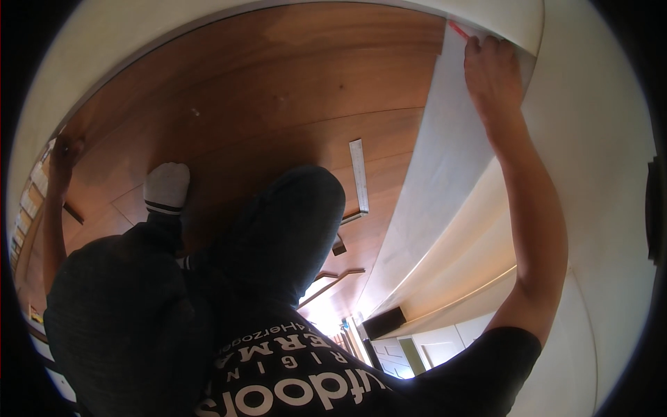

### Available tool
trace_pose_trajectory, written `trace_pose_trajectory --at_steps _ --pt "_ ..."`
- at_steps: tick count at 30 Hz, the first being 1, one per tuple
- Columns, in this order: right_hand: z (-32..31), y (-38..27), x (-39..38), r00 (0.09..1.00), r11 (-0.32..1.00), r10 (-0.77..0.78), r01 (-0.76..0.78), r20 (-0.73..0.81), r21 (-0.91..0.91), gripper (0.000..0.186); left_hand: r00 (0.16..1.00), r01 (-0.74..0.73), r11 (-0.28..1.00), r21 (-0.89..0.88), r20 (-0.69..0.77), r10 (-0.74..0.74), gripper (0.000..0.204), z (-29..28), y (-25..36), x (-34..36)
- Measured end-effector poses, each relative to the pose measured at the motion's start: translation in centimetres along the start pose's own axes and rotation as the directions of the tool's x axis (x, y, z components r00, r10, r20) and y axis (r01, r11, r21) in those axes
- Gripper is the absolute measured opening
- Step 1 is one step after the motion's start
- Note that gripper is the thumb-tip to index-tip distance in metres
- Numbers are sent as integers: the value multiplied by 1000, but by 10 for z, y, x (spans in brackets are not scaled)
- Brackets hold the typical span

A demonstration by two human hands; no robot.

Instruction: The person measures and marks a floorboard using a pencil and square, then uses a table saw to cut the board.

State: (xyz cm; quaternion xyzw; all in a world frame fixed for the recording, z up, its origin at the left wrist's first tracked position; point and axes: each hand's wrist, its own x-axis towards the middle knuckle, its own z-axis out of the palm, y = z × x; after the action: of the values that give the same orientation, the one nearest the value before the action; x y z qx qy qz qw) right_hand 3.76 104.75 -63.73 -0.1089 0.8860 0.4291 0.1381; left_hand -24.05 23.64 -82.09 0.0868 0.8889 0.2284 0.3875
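My right hand [492, 66] is closed around a slim red tool [458, 29], perhaps a pencil or marker, at the upper right corner where a pale grey strip [434, 174] meets the white wall. My left hand [65, 150] is at the far left edge of the wooden plank floor [278, 76], beside the base of the wall; its fingers are in shadow, so what they touch or hold is unclear. A metal square [358, 174] lies on the planks to the right of my bent knee.
My socked foot [165, 186] and knee [292, 215] rest on the floor. A white wall [597, 139] curves along the top and right. Small blocks [339, 244] and narrow strips [326, 283] lie behind the knee. A black object [382, 321] and white cabinets [434, 347] appear further back.
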Motion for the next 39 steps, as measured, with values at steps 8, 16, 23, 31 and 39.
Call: trace_pose_trajectory --at_steps 8,16,23,31,39 --pt "-2 0 4 999 1000 7 -6 -38 10 5 995 86 994 64 45 -89 58 -6 6 -1" --pt "-2 2 1 999 999 -20 19 30 38 4 997 69 995 74 32 -72 51 -2 7 -6" --pt "-1 1 4 1000 1000 0 0 6 24 4 999 42 999 26 -33 -41 33 0 18 -7" --pt "-3 3 0 996 998 -59 59 62 -8 4 991 107 985 138 69 -117 64 -4 11 -2" --pt "-7 -1 -13 986 993 -106 97 131 73 6 994 87 975 206 46 -98 57 -5 11 -5"
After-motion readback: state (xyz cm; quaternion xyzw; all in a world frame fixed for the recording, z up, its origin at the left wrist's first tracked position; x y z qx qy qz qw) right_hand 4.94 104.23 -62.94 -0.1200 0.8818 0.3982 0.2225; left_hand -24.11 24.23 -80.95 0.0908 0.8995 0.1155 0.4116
